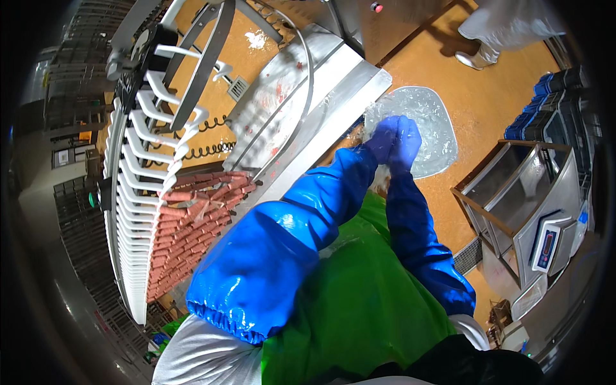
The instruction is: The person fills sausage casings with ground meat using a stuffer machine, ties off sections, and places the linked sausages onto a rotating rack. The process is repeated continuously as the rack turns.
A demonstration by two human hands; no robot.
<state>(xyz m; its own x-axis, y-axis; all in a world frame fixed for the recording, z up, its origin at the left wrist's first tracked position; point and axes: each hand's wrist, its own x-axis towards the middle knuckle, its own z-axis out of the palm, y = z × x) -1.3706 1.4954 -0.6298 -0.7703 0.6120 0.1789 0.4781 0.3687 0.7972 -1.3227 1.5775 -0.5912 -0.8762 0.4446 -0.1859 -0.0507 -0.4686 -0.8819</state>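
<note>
In purple-blue gloves, my left hand (383, 139) and my right hand (407, 141) are pressed together over a pale, rounded tub of water (440, 128). The water around them is rippled and splashing. Both hands look closed, with fingertips partly in shadow and blur; whatever they may hold is hidden. Blue waterproof sleeves (276, 244) cover my forearms, and a green apron (359, 289) hangs between them. Left of the tub runs a wet metal table (289, 83) with reddish bits on it.
Links of reddish sausages (192, 237) hang from a curved rack of white hooks (138, 186) at the left. A metal cart (507, 186), a scale (552, 244) and stacked blue crates (545, 109) stand right. A person (507, 29) in white is at the upper right.
</note>
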